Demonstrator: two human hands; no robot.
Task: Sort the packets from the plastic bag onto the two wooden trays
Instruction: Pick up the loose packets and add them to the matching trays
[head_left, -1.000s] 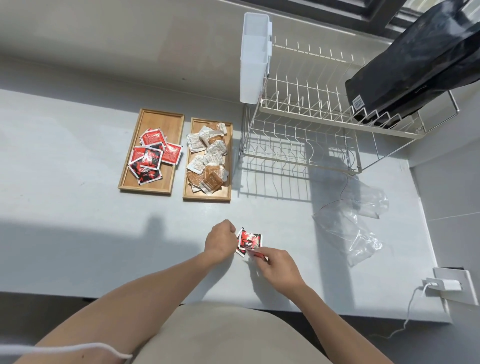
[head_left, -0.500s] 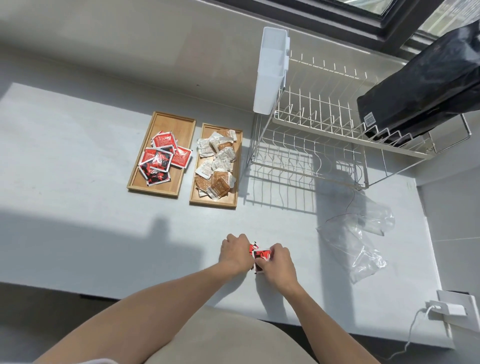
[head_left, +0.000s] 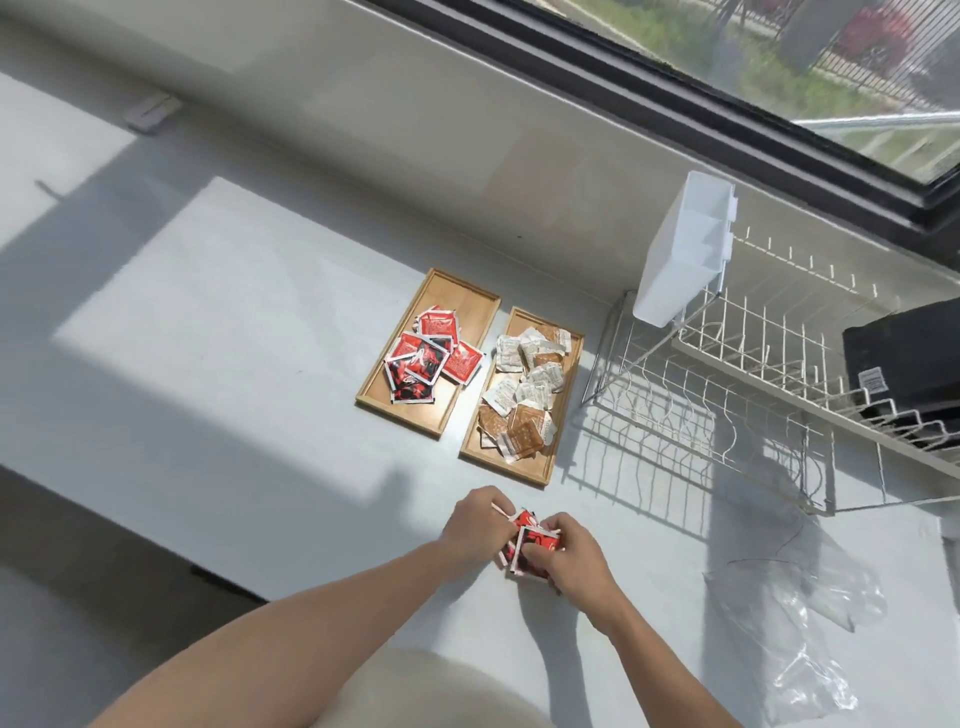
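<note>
A small stack of red packets (head_left: 531, 540) is gathered between my left hand (head_left: 475, 525) and my right hand (head_left: 574, 558), near the counter's front edge. Both hands grip the stack from opposite sides. Beyond them lie two wooden trays side by side. The left tray (head_left: 470, 304) holds several red packets (head_left: 428, 361). The right tray (head_left: 530, 473) holds several white and brown packets (head_left: 524, 389). The clear plastic bag (head_left: 800, 613) lies crumpled on the counter to the right of my hands.
A white wire dish rack (head_left: 727, 395) stands right of the trays, with a white cutlery holder (head_left: 680, 249) on its corner and a black bag (head_left: 904, 358) on top. A window runs along the back wall. The counter's front edge is close below my hands.
My hands have closed together around the red packets, gathering them into a stack. The camera has tilted up and to the left, bringing the window into view.
</note>
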